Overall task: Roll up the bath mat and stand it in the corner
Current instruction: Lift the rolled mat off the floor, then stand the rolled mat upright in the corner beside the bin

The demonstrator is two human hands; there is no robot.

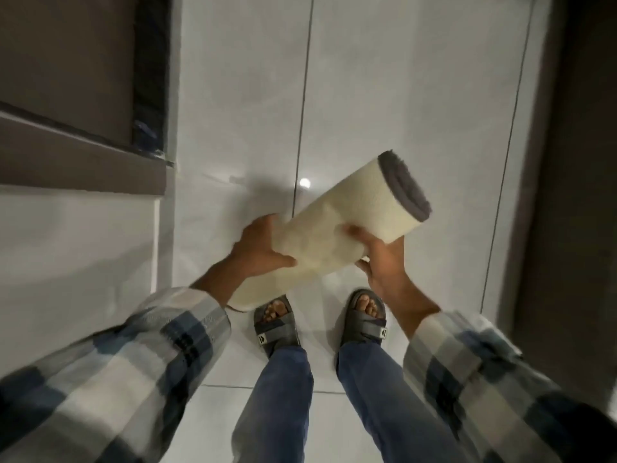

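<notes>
The floor [384, 111] is pale, glossy tile with thin dark grout lines running away from the viewer and one crossing near the bottom; a small bright spot of light reflects on it. Two feet in grey strapped sandals [275, 324] stand directly on it, side by side

A home interior, likely by a bathroom: glossy pale floor tiles [400, 111] with dark grout lines, brown door frame [567, 162], sandals [277, 332] worn indoors.
</notes>
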